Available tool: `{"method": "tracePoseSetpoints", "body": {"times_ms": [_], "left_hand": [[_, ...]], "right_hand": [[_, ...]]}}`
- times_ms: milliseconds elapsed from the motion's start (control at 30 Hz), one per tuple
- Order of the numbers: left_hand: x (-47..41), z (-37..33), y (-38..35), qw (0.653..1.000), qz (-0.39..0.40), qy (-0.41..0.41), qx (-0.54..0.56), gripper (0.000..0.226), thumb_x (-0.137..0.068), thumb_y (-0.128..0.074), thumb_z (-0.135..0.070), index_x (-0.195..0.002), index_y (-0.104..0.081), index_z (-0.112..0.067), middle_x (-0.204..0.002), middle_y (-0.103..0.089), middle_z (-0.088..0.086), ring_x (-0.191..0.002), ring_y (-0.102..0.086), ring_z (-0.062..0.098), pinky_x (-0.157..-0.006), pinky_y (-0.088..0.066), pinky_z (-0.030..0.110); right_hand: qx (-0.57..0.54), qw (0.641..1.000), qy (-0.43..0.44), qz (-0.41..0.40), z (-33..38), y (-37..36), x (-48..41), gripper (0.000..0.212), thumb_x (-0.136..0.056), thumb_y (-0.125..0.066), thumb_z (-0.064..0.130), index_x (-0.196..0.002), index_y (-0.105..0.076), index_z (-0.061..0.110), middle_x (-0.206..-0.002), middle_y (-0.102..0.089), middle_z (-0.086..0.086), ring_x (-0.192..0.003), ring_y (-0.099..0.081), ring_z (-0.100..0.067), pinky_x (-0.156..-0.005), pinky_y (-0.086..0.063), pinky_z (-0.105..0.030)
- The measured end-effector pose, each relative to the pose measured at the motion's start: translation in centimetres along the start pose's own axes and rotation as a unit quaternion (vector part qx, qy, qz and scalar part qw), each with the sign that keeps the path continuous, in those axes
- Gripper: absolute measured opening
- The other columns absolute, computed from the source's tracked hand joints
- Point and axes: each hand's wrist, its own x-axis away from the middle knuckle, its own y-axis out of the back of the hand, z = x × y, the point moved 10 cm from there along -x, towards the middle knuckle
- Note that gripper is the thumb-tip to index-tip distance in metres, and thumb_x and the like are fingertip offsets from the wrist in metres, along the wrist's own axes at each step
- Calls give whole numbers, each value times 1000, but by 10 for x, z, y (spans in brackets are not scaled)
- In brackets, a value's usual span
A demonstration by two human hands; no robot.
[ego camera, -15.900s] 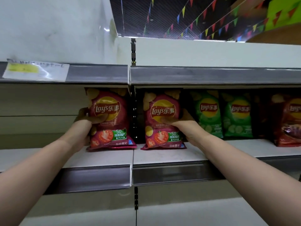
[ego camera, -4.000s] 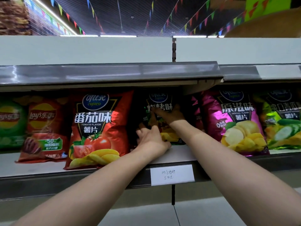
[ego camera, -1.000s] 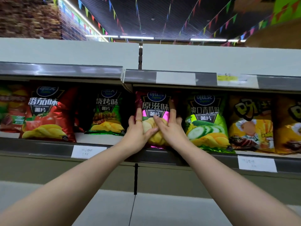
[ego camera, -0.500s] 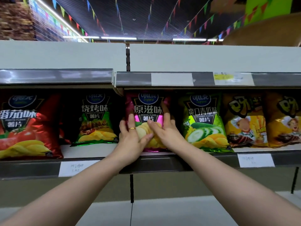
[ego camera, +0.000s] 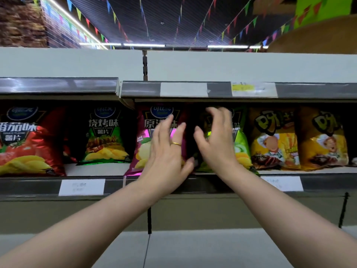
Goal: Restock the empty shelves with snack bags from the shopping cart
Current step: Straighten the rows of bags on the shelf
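I have both hands up at the shelf [ego camera: 96, 170], and neither one grips anything. The left hand [ego camera: 168, 151] is released, fingers straight and spread in front of the pink bag [ego camera: 144, 149], with a ring [ego camera: 176, 144] on one finger. I cannot tell whether the fingertips touch the bag. The right hand [ego camera: 214, 142] is just beside it, fingers loosely bent and blurred, in front of the lime bag [ego camera: 241, 146]; I see nothing in it. The pink bag stands upright on the shelf, its lower edge at the front lip. To its left stand a dark green bag [ego camera: 104, 140] and a red bag [ego camera: 29, 142]. Right of the lime bag stand two yellow bags [ego camera: 274, 140] side by side. A white label [ego camera: 82, 187] sits on the front rail.
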Motion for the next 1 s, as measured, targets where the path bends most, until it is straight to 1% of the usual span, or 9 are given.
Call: {"method": "tracePoseSetpoints", "body": {"times_ms": [67, 133, 233, 333, 600, 700, 833, 900, 1000], "left_hand": [[0, -21, -17, 1000, 7, -10, -3, 72, -77, -66, -26, -138, -37, 0, -146, -26, 25, -134, -23, 38, -109, -24, 46], [-2, -41, -38, 999, 32, -12, -1, 75, -75, -68, -23, -138, -36, 3, -144, -29, 28, -133, -27, 40, -109, -29, 48], [-8, -63, -68, 995, 96, 15, 6, 87, -86, -65, -24, -150, -9, -3, -154, -3, 21, -143, -8, 33, -117, -10, 33], [-15, -65, -86, 991, 114, 70, -7, 88, -92, -58, -29, -151, 5, -15, -155, 12, 16, -145, 3, 28, -116, -5, 28], [-30, -56, -96, 981, 116, 148, -56, 84, -93, -55, -21, -150, 6, -31, -154, 15, 19, -143, -2, 36, -117, -15, 44], [-31, -48, -98, 978, 122, 165, -42, 83, -93, -57, -24, -151, 1, -34, -155, 14, 16, -144, 1, 33, -116, -16, 42], [-28, -45, -99, 976, 130, 174, -29, 83, -93, -57, -26, -150, 3, -34, -156, 13, 15, -144, 4, 30, -112, -25, 42], [-28, -46, -98, 975, 130, 176, -28, 81, -93, -57, -24, -150, 0, -36, -155, 13, 15, -144, 3, 32, -111, -26, 45], [-30, -48, -94, 977, 123, 171, -31, 80, -92, -57, -18, -151, -5, -34, -154, 10, 18, -143, 4, 35, -114, -17, 48]], "right_hand": [[34, 999, -25, -11, -20, 22, -2, 56, -80, -52, 29, -126, -47, -3, -126, -43, -24, -120, -41, -38, -101, -27, -35], [78, 993, -71, 55, -47, 27, 1, 64, -86, -58, 29, -140, -33, 3, -139, -31, -22, -130, -29, -36, -107, -22, -38], [70, 973, -127, 177, -84, 19, 18, 81, -90, -58, 35, -150, -7, 17, -153, -4, -22, -142, -8, -34, -115, -12, -40], [-17, 948, -166, 269, -101, 8, 30, 82, -94, -54, 34, -150, 5, 26, -155, 9, -17, -145, -6, -33, -116, -14, -40], [-90, 913, -170, 360, -115, -13, 23, 78, -97, -48, 25, -149, 10, 21, -154, 2, -18, -142, -16, -34, -112, -23, -36], [-102, 909, -169, 366, -115, -18, 22, 80, -97, -49, 24, -149, 11, 25, -151, -4, -18, -141, -17, -35, -113, -24, -39], [-94, 907, -178, 370, -116, -19, 24, 80, -95, -51, 25, -149, 8, 25, -148, -9, -18, -139, -20, -36, -113, -26, -44], [-97, 913, -174, 356, -115, -15, 22, 83, -94, -54, 27, -149, 7, 27, -146, -13, -17, -137, -25, -35, -112, -29, -43], [-72, 922, -152, 350, -113, -8, 22, 87, -90, -59, 29, -150, 4, 26, -143, -18, -15, -135, -28, -33, -109, -31, -35]]}}
